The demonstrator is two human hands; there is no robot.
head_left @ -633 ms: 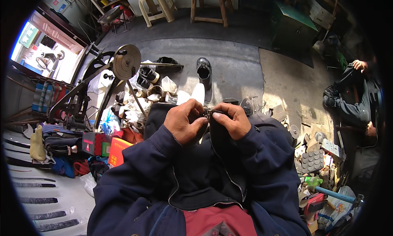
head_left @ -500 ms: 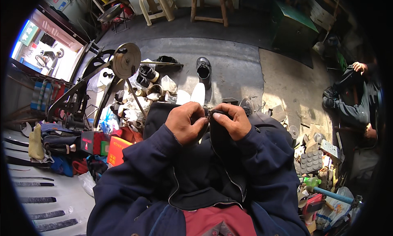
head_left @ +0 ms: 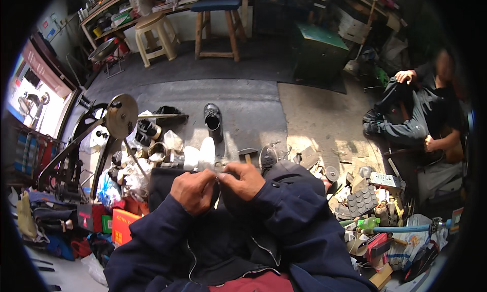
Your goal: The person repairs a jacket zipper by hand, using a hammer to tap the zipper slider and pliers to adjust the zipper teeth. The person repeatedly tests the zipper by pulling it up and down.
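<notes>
A black garment (head_left: pixel 223 249) with a metal-toothed zipper (head_left: pixel 265 250) lies across my lap. My left hand (head_left: pixel 194 191) is closed in a pinch on the garment's zipper edge. Close beside it, my right hand (head_left: pixel 243 181) also pinches that edge, the fingertips of both hands nearly meeting. The small part between the fingertips is too hidden to make out. Just beyond my hands stand white, rounded shapes (head_left: pixel 206 155) like shoe forms, and farther off a black shoe (head_left: pixel 213 120) rests on the floor.
At left stands a black cast-iron machine with a round wheel (head_left: pixel 122 116), beside heaped shoes and plastic bags (head_left: pixel 134 170). A red box (head_left: pixel 122 226) is nearer. Right lie piled scraps and a studded grey pad (head_left: pixel 362 201). A seated person (head_left: pixel 413 107) is at far right; stools (head_left: pixel 218 31) stand behind.
The view has tilted up and turned right, bringing more of the seated person and the stools into sight. Both hands keep their pinch on the black garment.
</notes>
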